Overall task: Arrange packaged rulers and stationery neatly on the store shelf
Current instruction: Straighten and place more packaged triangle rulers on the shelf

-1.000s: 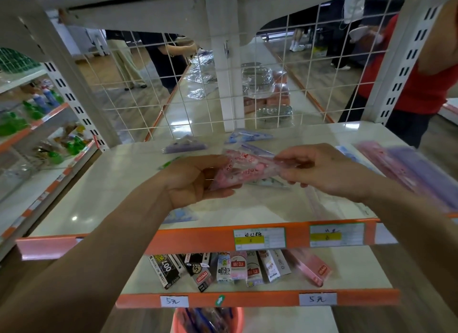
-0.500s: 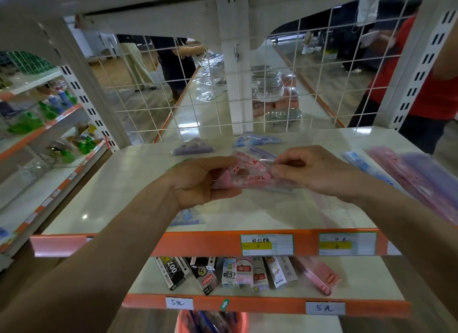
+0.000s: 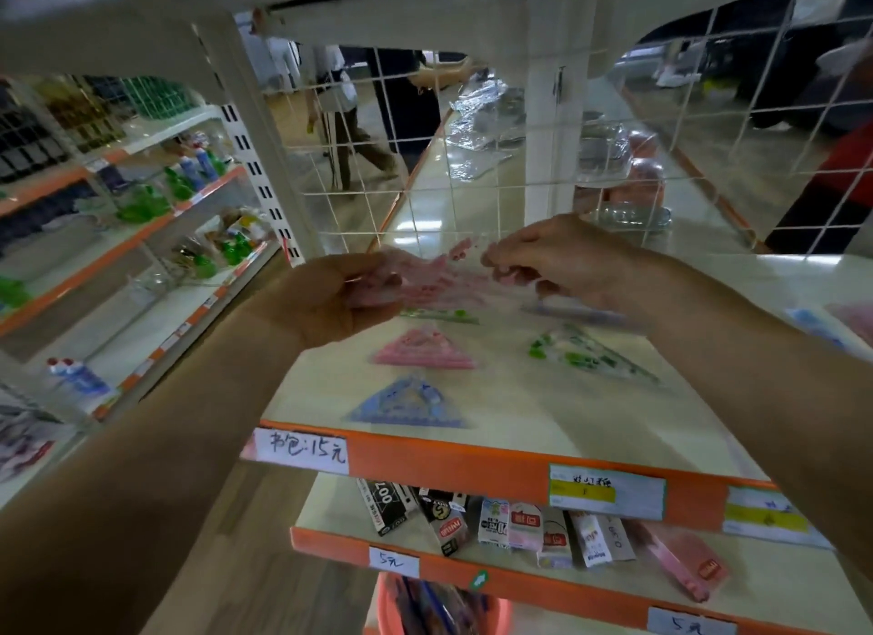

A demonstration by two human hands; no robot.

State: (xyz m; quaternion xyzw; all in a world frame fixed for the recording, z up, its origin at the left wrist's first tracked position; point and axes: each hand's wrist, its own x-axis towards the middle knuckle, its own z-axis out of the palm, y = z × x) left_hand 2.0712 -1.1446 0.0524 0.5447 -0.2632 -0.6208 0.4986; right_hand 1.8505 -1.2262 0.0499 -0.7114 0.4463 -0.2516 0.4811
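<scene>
**Pink packet in both hands, ready to be laid down**

Head view. Pink triangular ruler in clear plastic wrap (image 3: 439, 280) held in the air over the cream top shelf with the orange front edge (image 3: 472, 462). Pinched at its left end by the left hand (image 3: 326, 299) and at its right end by the right hand (image 3: 562, 266), fingers of both curled onto the wrap.

Best lowered flat into a bare patch beside the like-coloured packet, long side parallel to the orange edge. Release only once flat, without nudging the neighbours.

Counted on the shelf:
- one pink triangular packet (image 3: 425, 351)
- one blue triangular packet (image 3: 411, 403)
- one green-printed triangular packet (image 3: 590, 358)
- one green sliver (image 3: 439, 316) and one bluish packet (image 3: 576, 314), both half hidden under the hands

More at the far right edge, too blurred to count.
</scene>
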